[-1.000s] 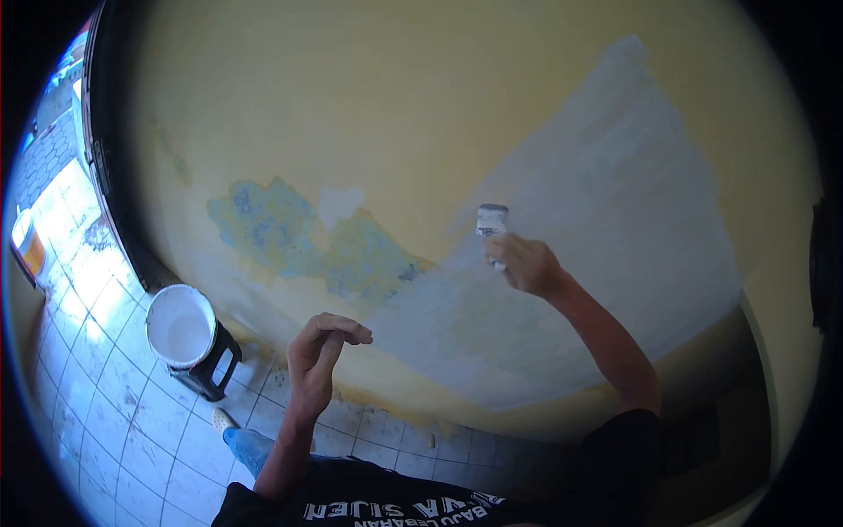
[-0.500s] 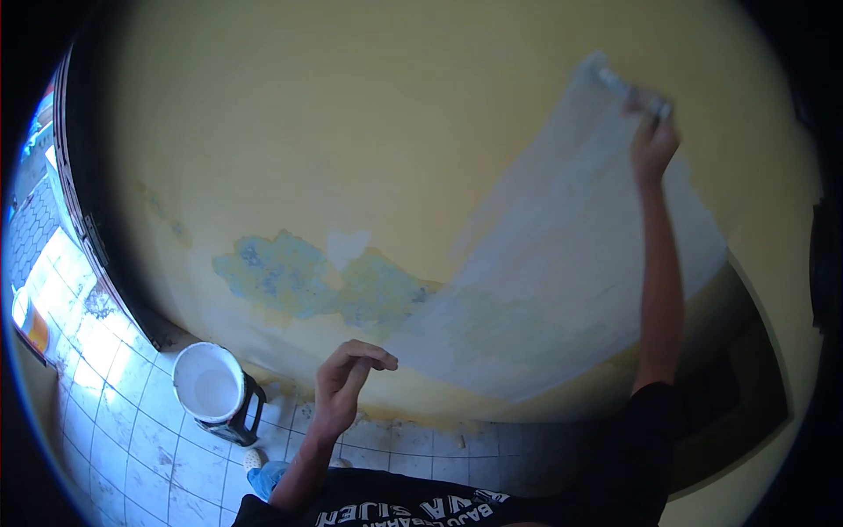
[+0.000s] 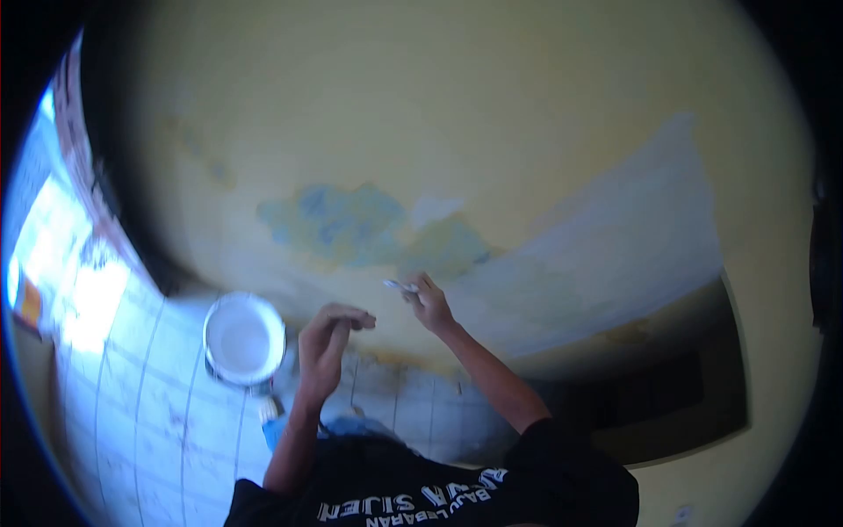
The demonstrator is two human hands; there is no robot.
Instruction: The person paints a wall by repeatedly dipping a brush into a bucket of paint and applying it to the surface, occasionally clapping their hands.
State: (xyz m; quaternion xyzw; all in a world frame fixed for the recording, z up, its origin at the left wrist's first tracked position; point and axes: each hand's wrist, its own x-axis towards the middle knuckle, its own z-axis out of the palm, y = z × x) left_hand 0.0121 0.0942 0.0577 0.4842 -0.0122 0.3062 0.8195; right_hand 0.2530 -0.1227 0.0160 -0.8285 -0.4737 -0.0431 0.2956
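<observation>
My right hand [image 3: 428, 305] grips a paintbrush [image 3: 401, 286], its pale tip pointing left, in front of the lower part of a yellow wall [image 3: 439, 97]. Just to the left is my left hand [image 3: 323, 351], raised with fingers stretched forward and thumb apart, holding nothing. A whitish coated area [image 3: 641, 211] spreads over the wall on the right. Above my hands, the wall shows a blue-green worn patch [image 3: 338, 224]. A white bucket [image 3: 279, 338] with whitish contents stands left of my left hand.
Pale floor tiles [image 3: 158, 413] run along the wall's foot. A dark recess [image 3: 650, 400] lies low on the right. At far left, a white and orange container [image 3: 28, 303] stands near a bright opening.
My right hand has come down and left with the paintbrush, from high on the coated area to near my left hand. The view has shifted, and the bucket appears farther right and higher.
</observation>
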